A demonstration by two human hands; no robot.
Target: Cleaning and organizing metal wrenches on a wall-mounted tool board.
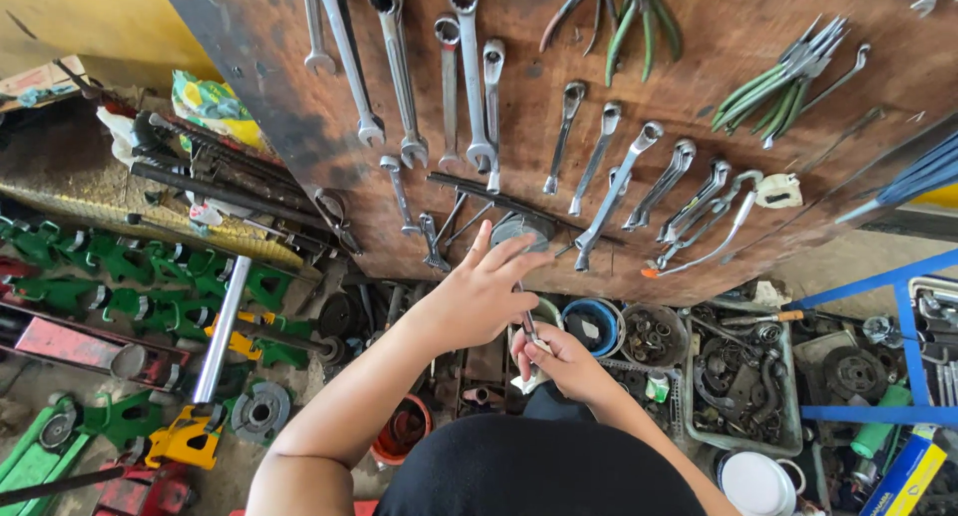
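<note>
Nearest, the right hand [567,364] grips a white rag and the lower end of a slim metal tool [526,321], long axis approx vertical, tip up, w/ the left hand [477,294] just above, fingers spread, touching its top, before the wooden board [699,247] of hung wrenches [611,182].

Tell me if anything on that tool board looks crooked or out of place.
Mostly orderly, but one combination wrench hangs slanted across its neighbours, and a dark bar lies diagonally under the wrench row. The left hand reaches up just below them.
</note>
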